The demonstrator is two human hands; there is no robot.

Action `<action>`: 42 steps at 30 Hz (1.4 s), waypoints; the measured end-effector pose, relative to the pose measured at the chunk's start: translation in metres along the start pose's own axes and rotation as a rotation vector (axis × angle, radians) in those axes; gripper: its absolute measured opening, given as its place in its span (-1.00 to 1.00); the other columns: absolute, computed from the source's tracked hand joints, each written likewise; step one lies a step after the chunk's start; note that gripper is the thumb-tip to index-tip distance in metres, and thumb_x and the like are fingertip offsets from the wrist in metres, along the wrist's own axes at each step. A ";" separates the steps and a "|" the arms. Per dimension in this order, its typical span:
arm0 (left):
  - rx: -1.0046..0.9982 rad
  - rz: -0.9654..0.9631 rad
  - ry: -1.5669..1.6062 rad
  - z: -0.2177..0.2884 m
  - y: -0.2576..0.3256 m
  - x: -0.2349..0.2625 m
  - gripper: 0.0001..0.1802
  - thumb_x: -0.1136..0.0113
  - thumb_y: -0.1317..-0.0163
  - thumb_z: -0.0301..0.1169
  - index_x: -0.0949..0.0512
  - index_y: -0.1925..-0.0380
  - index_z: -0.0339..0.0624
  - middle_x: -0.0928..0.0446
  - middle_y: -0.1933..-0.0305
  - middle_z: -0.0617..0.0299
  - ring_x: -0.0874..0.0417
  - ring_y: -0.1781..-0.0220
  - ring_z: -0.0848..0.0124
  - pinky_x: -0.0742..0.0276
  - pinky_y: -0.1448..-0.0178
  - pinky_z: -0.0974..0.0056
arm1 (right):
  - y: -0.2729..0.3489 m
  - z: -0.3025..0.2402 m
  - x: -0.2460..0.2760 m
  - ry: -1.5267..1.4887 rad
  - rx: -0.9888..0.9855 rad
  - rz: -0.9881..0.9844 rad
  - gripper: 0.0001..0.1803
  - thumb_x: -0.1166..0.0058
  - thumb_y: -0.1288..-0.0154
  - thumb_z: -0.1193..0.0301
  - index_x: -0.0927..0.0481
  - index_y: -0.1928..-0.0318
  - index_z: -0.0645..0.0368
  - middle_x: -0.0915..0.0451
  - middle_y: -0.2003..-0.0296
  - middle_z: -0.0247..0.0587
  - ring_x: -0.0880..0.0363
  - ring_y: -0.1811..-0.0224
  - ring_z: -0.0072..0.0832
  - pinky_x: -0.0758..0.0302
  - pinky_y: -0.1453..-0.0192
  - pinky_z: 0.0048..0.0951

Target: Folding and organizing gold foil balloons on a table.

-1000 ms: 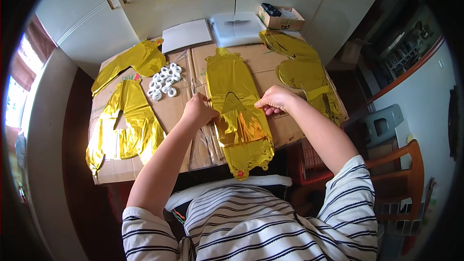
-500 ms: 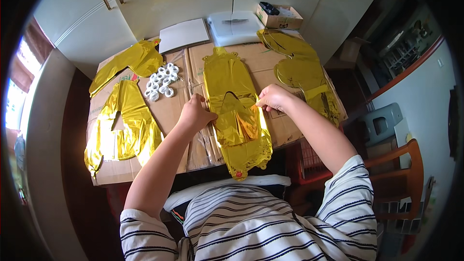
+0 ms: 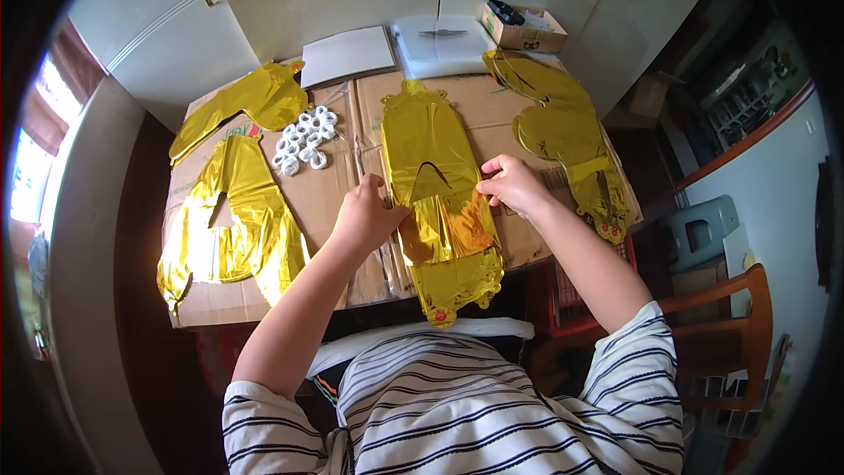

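Note:
A flat gold foil balloon (image 3: 429, 136) lies lengthwise down the middle of the table, a part of it folded over across its width. Its near end, bearing a small red spot, reaches past the table's front edge. My left hand (image 3: 369, 216) is at the fold's left side, thumb against the foil and fingers curled. On the opposite side, my right hand (image 3: 519, 188) pinches the foil edge between thumb and forefinger, with its other fingers a little raised. Between them the folded foil is creased and shiny.
More flat gold foil balloons lie at left (image 3: 242, 229), far left (image 3: 251, 97) and right (image 3: 563, 136). Small white rolls (image 3: 308, 136) cluster left of centre. Behind are a white pad (image 3: 348, 56), a clear plastic stack (image 3: 440, 46) and a small box (image 3: 532, 31). Cardboard (image 3: 352, 127) covers the table.
The view has shifted slightly. Both hands stay at the balloon's sides; the folded foil between them now lies flatter and straighter, and the right hand's fingers have lifted a little.

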State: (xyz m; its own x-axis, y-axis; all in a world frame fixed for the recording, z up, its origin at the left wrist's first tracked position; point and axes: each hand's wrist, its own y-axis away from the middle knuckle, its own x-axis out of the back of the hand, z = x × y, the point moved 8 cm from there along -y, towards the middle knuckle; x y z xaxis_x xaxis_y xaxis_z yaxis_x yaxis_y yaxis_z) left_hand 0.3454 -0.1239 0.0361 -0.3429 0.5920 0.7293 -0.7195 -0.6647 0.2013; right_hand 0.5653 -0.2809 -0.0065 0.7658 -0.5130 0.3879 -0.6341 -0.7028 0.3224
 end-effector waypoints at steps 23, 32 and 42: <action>0.250 -0.179 0.042 -0.024 -0.040 -0.019 -0.76 -0.40 -0.06 -0.39 -0.61 0.54 -0.39 -0.61 0.61 0.09 -0.59 0.67 0.39 -0.41 0.64 0.29 | -0.003 -0.001 -0.010 0.249 0.104 0.036 -0.48 -0.47 0.06 0.54 -0.54 0.04 0.27 -0.68 0.14 -0.09 -0.66 0.10 -0.32 -0.57 -0.05 -0.32; 0.312 -0.212 0.311 -0.020 -0.031 -0.016 -0.86 -0.35 -0.16 -0.47 -0.62 0.38 -0.35 -0.60 0.55 0.16 -0.57 0.63 0.47 -0.31 0.65 0.37 | 0.002 -0.005 -0.009 0.261 0.118 0.054 -0.46 -0.49 0.05 0.51 -0.54 0.01 0.27 -0.67 0.14 -0.08 -0.66 0.09 -0.30 -0.57 -0.06 -0.31; 0.419 -0.268 0.596 -0.039 -0.031 -0.023 -0.86 -0.26 -0.27 -0.53 -0.61 0.20 -0.37 -0.62 0.47 0.08 -0.61 0.57 0.42 -0.35 0.59 0.40 | 0.000 0.000 -0.011 0.162 0.079 -0.012 -0.52 -0.46 0.00 0.51 -0.56 0.05 0.32 -0.68 0.18 -0.09 -0.65 0.13 -0.36 -0.56 -0.01 -0.34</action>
State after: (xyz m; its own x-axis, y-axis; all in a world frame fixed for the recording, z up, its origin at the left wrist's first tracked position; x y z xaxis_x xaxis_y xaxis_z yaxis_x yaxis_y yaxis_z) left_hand 0.3527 -0.0994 -0.0124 -0.5416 0.8233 0.1699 -0.5759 -0.5106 0.6384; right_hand 0.5568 -0.2750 -0.0113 0.7418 -0.4226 0.5207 -0.6098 -0.7482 0.2614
